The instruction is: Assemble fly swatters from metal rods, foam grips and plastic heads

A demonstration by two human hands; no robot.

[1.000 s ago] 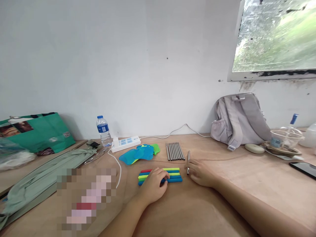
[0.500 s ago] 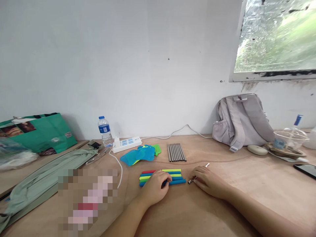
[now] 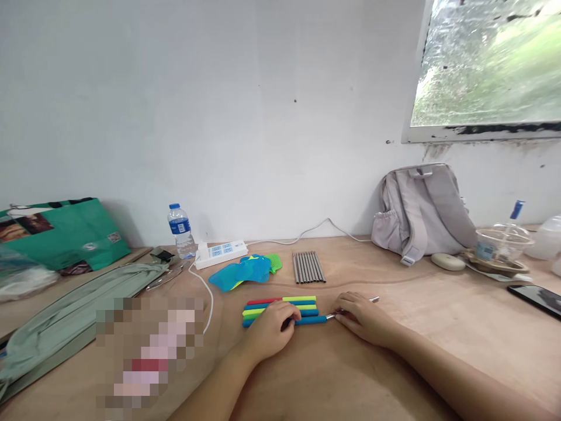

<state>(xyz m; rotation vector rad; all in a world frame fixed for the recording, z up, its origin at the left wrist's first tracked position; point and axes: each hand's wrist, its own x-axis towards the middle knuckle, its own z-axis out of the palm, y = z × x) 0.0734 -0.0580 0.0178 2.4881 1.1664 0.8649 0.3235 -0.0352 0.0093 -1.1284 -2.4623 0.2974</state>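
Note:
Several coloured foam tubes [image 3: 299, 299], in red, yellow, green and blue, lie side by side in front of me. My left hand [image 3: 272, 332] rests over them, its curled fingers gripping the nearest blue foam tube [image 3: 312, 320]. Between the fingers of my right hand [image 3: 363, 317] is a thin silver metal tube [image 3: 374, 299]. Its left tip meets the right end of the blue tube; whether it is inside cannot be seen. Farther back, several more metal tubes [image 3: 309, 268] lie in a neat row. Blue and green mesh pieces [image 3: 245, 272] are left of that row.
A power strip [image 3: 221, 254] and a water bottle [image 3: 181, 231] stand by the wall, with a white cable nearby. A grey backpack [image 3: 423, 213], a plastic cup [image 3: 502, 245] and a phone [image 3: 537, 299] are at right. Green bags lie at left; one patch is pixelated.
My right hand has brought the metal tube left and turned it flatter, so its tip now meets the blue foam tube. My left hand stays on the foam tubes. The view shifted slightly.

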